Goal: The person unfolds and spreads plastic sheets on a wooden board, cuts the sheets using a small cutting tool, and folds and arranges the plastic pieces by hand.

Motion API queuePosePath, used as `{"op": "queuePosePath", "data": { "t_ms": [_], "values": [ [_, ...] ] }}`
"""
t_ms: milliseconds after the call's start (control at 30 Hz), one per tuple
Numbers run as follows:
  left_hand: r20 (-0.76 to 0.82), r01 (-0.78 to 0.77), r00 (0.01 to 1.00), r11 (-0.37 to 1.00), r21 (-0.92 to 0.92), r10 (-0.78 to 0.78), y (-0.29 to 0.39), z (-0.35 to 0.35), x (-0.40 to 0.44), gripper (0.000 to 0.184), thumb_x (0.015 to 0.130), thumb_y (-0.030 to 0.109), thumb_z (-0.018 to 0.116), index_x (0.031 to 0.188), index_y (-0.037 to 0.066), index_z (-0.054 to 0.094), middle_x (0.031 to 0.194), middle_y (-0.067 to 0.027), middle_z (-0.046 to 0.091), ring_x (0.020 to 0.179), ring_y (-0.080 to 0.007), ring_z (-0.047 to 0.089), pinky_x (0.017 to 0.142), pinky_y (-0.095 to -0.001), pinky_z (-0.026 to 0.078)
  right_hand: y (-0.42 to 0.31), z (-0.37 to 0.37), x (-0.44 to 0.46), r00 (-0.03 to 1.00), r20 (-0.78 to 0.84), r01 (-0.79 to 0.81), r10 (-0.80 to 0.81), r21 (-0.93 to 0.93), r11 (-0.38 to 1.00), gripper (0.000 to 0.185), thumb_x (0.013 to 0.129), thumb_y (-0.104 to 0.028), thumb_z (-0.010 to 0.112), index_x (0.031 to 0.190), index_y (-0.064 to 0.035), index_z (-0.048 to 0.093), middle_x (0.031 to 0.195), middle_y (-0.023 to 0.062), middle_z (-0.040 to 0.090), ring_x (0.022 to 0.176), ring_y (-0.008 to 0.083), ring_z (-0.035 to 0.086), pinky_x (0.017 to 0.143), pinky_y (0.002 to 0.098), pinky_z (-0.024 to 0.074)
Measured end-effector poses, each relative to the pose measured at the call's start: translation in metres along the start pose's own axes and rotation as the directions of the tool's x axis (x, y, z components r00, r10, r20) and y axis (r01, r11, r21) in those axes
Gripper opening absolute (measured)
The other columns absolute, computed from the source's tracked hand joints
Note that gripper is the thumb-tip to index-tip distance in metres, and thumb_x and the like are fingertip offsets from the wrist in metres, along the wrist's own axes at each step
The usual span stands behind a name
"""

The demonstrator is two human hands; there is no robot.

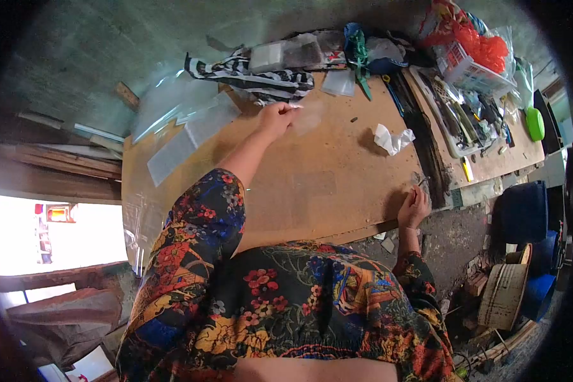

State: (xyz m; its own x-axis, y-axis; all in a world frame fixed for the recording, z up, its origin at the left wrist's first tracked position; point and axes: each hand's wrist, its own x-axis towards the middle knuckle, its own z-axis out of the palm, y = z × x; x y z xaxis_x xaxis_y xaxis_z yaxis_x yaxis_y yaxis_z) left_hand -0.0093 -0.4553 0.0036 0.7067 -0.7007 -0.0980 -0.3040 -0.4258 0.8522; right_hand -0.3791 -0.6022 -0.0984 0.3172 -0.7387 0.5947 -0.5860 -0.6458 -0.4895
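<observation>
My left hand (279,120) reaches over the board tabletop, fingers pinched together. A thin, see-through piece of plastic (309,121) shows faintly at its fingertips, blurred. Just beyond this hand lies a crumpled black-and-white striped bag (261,79). Flat clear plastic sheets (188,143) spread out to its left. My right hand (416,207) is at the near right edge of the board, fingers curled. Something small and dark pokes up at its fingertips, too small to name. Farther up from it sits a crumpled white tissue (393,139).
Along the back are plastic packets (286,54) and green-handled scissors (363,70). To the right stand a tray of tools (461,121), a white basket (471,67) with red bags, and a lime-green case (535,124). Blue containers (522,210) are on the floor at right.
</observation>
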Motion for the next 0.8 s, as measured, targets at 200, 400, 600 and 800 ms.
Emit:
{"op": "queuePosePath", "data": {
  "t_ms": [200, 400, 600, 800],
  "values": [
    [-0.234, -0.091, 0.966, 0.99, 0.106, 0.114, -0.011, -0.002, -0.017, 0.019, 0.08, 0.021, 0.059, 0.073, 0.004, 0.062, 0.062, -0.0045, 0.061, 0.057, -0.0097, 0.056, 0.051, -0.0251, 0.043, 0.001, 0.003, -0.001, 1.0, -0.003, -0.021, 0.021, -0.087, 0.996, 0.012, 0.081, -0.008, 0.053, 0.092, -0.0057, 0.057, 0.085, 0.0109, 0.058, 0.079, 0.0299, 0.055, 0.067, 0.0372, 0.0455],
    [0.258, 0.265, 0.959, 0.69, -0.673, -0.117, -0.021, 0.003, -0.02, 0.014, 0.086, 0.019, 0.052, 0.093, 0.006, 0.053, 0.084, -0.0039, 0.061, 0.078, -0.0149, 0.061, 0.057, -0.0249, 0.047, -0.005, 0.002, -0.004, 0.977, -0.172, 0.121, -0.123, -0.022, 0.992, 0.013, 0.079, -0.002, 0.055, 0.092, -0.0013, 0.058, 0.084, 0.014, 0.057, 0.079, 0.0288, 0.056, 0.071, 0.0362, 0.0458],
    [0.393, 0.366, 0.916, 0.574, -0.732, -0.083, 0.037, 0.004, -0.084, 0.016, 0.084, 0.019, 0.056, 0.087, 0.011, 0.043, 0.094, -0.0049, 0.059, 0.083, -0.0167, 0.061, 0.062, -0.0244, 0.047, -0.121, -0.004, 0.045, 0.999, -0.032, 0.046, -0.037, 0.325, 0.945, 0.021, 0.08, -0.001, 0.055, 0.101, 0.0011, 0.056, 0.099, 0.0107, 0.052, 0.09, 0.0208, 0.055, 0.077, 0.0315, 0.0448],
    [0.266, 0.246, 0.963, 0.584, -0.774, -0.052, 0.043, 0.006, -0.096, 0.016, 0.083, 0.016, 0.058, 0.084, 0.012, 0.043, 0.088, -0.0045, 0.06, 0.081, -0.0168, 0.061, 0.062, -0.0245, 0.047, -0.197, 0.012, 0.082, 0.975, 0.22, -0.165, -0.011, 0.763, 0.624, 0.042, 0.072, 0.006, 0.062, 0.111, 0.0, 0.047, 0.104, 0.0083, 0.044, 0.082, 0.0152, 0.058, 0.07, 0.0253, 0.0479]
  ]
}}
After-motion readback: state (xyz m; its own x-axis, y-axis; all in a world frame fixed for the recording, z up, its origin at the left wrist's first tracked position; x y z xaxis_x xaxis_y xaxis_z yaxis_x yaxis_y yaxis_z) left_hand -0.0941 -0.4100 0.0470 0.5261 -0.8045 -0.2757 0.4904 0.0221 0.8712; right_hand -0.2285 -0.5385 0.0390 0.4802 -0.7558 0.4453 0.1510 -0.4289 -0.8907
